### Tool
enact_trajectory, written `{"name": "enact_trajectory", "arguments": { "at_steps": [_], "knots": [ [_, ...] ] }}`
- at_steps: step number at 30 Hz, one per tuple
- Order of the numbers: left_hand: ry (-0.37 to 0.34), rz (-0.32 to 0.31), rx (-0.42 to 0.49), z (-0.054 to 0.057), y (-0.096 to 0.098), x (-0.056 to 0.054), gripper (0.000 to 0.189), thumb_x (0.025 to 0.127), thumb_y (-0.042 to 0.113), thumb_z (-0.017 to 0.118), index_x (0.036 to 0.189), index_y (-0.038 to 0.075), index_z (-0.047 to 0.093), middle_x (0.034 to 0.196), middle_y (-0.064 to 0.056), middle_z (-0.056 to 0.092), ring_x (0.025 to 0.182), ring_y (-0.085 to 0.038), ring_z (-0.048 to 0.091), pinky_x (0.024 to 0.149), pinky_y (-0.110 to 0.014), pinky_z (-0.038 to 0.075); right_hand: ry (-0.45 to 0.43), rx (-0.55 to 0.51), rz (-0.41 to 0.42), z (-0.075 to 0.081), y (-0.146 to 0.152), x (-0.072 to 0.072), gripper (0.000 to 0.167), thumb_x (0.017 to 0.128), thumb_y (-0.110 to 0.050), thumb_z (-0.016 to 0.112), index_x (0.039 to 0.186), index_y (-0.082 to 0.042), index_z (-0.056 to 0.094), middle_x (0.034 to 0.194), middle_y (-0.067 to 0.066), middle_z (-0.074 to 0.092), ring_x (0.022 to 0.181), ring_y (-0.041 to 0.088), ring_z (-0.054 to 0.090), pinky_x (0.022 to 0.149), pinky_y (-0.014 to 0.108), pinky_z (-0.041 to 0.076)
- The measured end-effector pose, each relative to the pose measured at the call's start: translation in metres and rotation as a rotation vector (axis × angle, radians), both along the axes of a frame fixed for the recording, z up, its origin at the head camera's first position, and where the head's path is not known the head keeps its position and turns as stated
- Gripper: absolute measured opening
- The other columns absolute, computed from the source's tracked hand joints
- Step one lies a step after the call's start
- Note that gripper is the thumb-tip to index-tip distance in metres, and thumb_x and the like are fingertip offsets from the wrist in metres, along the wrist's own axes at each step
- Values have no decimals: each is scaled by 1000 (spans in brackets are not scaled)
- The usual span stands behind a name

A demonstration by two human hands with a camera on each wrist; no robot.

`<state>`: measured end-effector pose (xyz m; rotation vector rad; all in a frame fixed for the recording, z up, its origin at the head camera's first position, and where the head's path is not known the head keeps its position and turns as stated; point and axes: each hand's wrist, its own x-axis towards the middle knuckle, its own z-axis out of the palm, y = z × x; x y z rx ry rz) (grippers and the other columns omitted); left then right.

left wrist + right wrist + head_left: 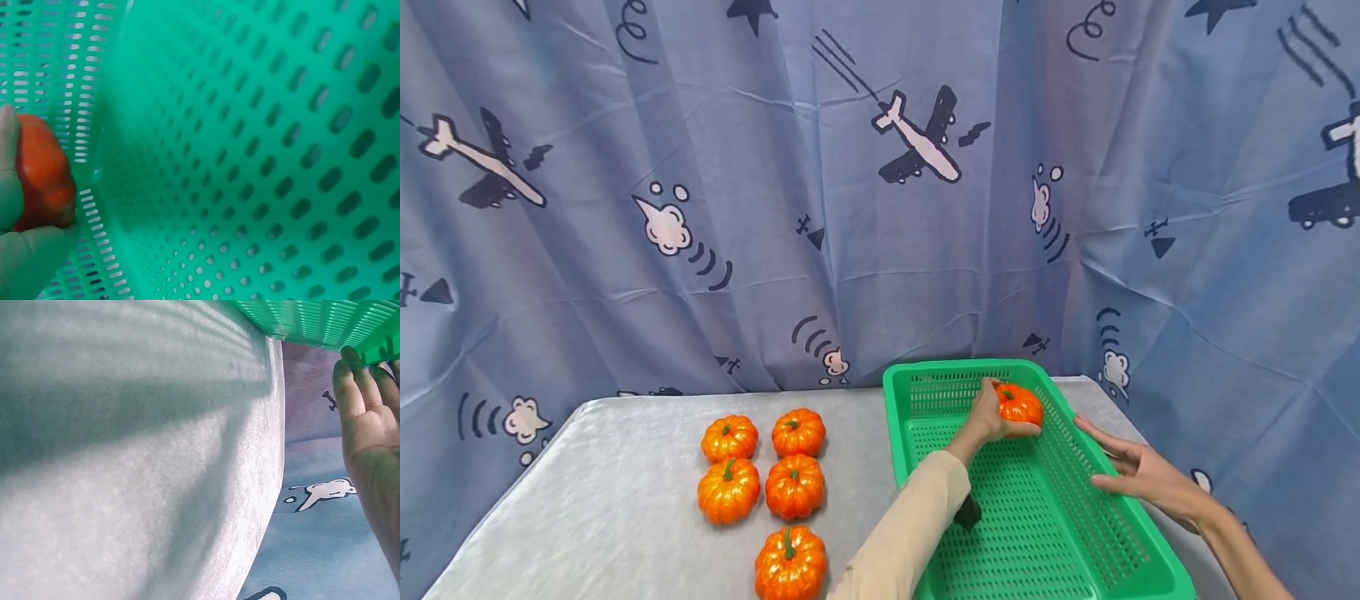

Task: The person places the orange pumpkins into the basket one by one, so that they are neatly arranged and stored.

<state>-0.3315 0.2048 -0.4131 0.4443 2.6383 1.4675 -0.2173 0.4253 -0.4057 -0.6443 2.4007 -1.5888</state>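
Observation:
Inside a green plastic basket (1007,533), my left hand (988,417) grips a small orange pumpkin (1021,403) near the far right corner. The left wrist view has this pumpkin (45,175) at its left edge, between thumb and fingers, close to the slotted wall. Whether it touches the basket floor I cannot tell. My right hand (1138,475) rests on the basket's right rim from outside, its fingers extended. From below, the right wrist view shows that hand's fingers (365,387) against the green rim.
Several more orange pumpkins (793,486) sit on the white-covered table (602,500), left of the basket. Behind the table hangs a blue curtain (760,208) printed with airplanes. A small dark object (967,512) shows beside the left forearm.

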Motion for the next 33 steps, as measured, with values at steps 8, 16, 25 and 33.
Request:
{"name": "enact_trajectory", "arguments": {
  "at_steps": [8, 16, 25, 33],
  "knots": [
    [-109, 42, 52, 5, 2, 1, 73, 70, 23, 87, 123, 14, 39, 116, -11, 49, 107, -28, 55, 90, -37, 48, 16, 2, -2, 3, 0, -2, 69, 96, 1, 50, 154, -10, 15, 155, -21, 15, 126, -23, 20, 94, 5, 30],
    [-143, 80, 13, 8, 5, 6, 75, 69, 23, 88, 127, 18, 42, 122, -13, 44, 108, -30, 54, 89, -40, 49, 6, -7, 5, 1, 1, 0, 68, 96, 2, 50, 154, -9, 14, 154, -25, 15, 125, -24, 20, 94, 4, 30],
    [-87, 106, -19, 5, 6, 5, 78, 63, 13, 91, 128, 22, 48, 118, -12, 53, 110, -31, 55, 87, -38, 51, -3, -13, -5, 0, 1, -1, 69, 96, 1, 50, 154, -9, 13, 153, -27, 13, 124, -25, 21, 93, 5, 30],
    [-58, 105, -132, 3, 1, 8, 75, 60, 12, 93, 123, 21, 51, 112, -11, 57, 109, -27, 55, 87, -32, 50, -5, -26, 0, -1, 0, -1, 69, 96, 2, 50, 154, -9, 14, 152, -28, 15, 125, -25, 20, 93, 4, 29]
  ]
}}
